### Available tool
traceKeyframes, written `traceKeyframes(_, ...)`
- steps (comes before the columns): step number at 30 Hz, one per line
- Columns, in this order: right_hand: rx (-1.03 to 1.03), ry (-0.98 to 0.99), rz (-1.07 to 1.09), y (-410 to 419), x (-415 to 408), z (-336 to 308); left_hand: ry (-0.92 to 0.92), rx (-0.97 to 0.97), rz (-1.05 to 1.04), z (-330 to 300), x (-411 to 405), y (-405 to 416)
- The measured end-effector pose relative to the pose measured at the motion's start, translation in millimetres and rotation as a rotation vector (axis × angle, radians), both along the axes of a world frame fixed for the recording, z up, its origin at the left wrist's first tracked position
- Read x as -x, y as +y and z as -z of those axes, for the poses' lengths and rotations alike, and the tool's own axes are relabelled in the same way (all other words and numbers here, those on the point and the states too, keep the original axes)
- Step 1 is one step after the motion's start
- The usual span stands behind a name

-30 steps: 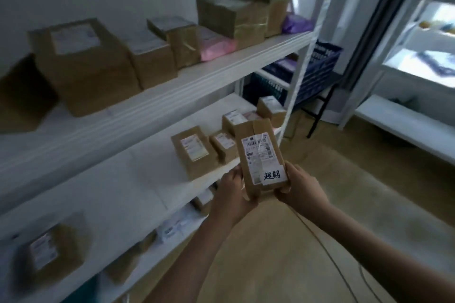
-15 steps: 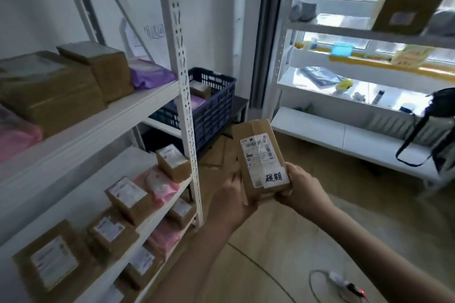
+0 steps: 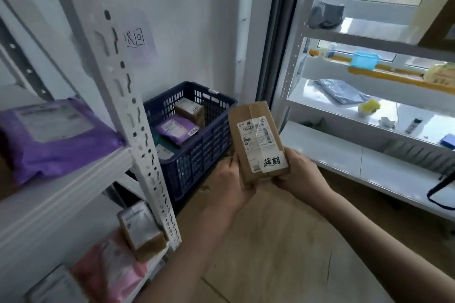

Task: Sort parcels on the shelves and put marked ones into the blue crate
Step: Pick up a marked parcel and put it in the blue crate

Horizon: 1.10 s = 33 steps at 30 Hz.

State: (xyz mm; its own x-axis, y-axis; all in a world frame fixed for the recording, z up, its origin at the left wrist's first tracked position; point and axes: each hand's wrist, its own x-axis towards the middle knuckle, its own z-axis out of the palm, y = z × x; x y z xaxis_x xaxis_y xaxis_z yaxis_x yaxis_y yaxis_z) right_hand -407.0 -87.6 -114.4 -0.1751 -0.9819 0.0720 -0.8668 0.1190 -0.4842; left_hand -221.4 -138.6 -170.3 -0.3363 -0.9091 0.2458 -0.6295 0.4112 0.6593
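Both hands, left hand and right hand, gripped the upright marked parcel. Blue crate lay just left and beyond, nearer the left hand.

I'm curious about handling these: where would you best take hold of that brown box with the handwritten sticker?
Probably as now: the brown box is long and narrow, so the left hand and right hand grip its near end from opposite long sides, leaving the label visible.

Held parcel bore a white sticker handwritten "超期"; wall paper sign beyond the grip read "退回".
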Motion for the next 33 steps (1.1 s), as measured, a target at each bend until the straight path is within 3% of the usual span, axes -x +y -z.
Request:
traceKeyframes(8,0.023,0.024,-0.219,-190,52,-12,0.032,0.057,-0.192,-5,42,-147)
traceKeyframes(16,-0.021,-0.031,-0.644,-381,20,4,-0.051,0.024,-0.586,7,22,-255)
traceKeyframes(26,-0.179,-0.01,-0.958,-465,-92,75,-0.087,-0.198,-0.9,43,-50,-276)
traceKeyframes(33,-0.358,0.046,-1.021,-491,-143,128,0.007,-0.339,-0.936,78,-92,-288)
